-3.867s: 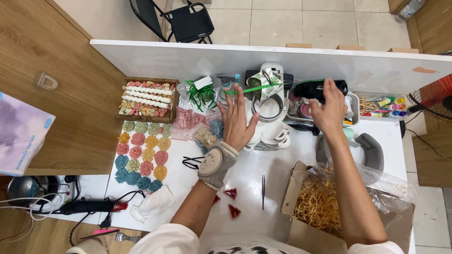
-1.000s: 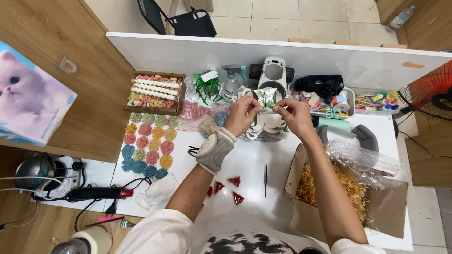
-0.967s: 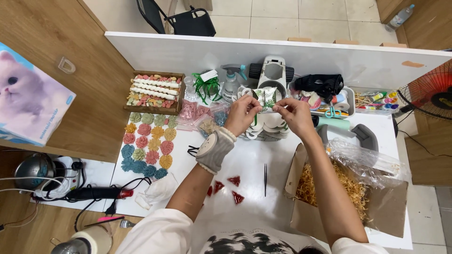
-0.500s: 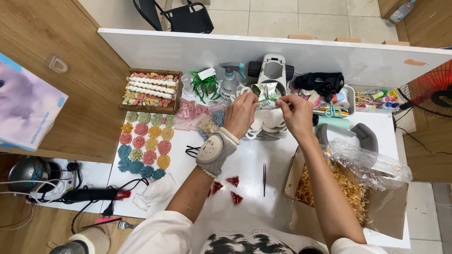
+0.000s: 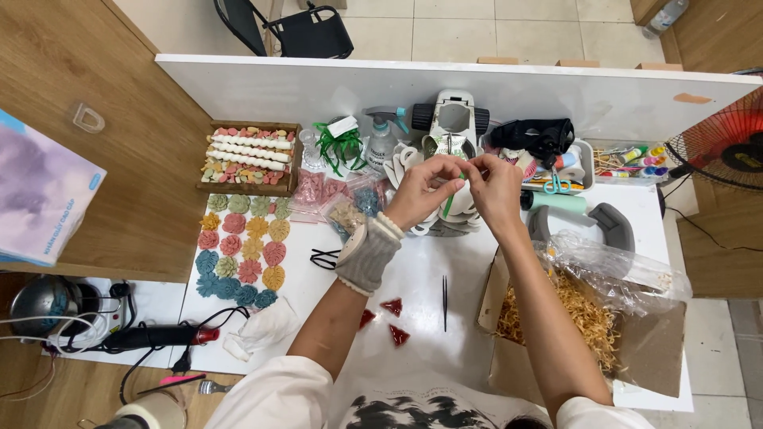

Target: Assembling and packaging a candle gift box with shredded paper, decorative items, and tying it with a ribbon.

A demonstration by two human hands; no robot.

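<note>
My left hand (image 5: pixel 425 191) and my right hand (image 5: pixel 494 189) meet above the middle of the white table (image 5: pixel 413 270). Both pinch a thin green ribbon (image 5: pixel 450 204), whose loose end hangs down between them. A grey knit cuff and a bead bracelet sit on my left wrist. Under the hands lies a pile of white curved pieces (image 5: pixel 404 161). Just behind them stand a white dispenser (image 5: pixel 455 119) and a spray bottle (image 5: pixel 381 137). A bundle of green ribbon (image 5: pixel 338 148) lies to the left of the bottle.
A wooden tray (image 5: pixel 249 157) and rows of coloured flower shapes (image 5: pixel 242 250) lie at left. Red triangles (image 5: pixel 391 307) and tweezers (image 5: pixel 444 303) lie near me. A cardboard box of shredded paper (image 5: pixel 574 318) under a plastic bag sits at right, and a fan (image 5: pixel 727 147) stands at far right.
Earlier my left hand hovered open and my right reached toward the black item at the back. They have since come together, and the green ribbon now hangs between them.
</note>
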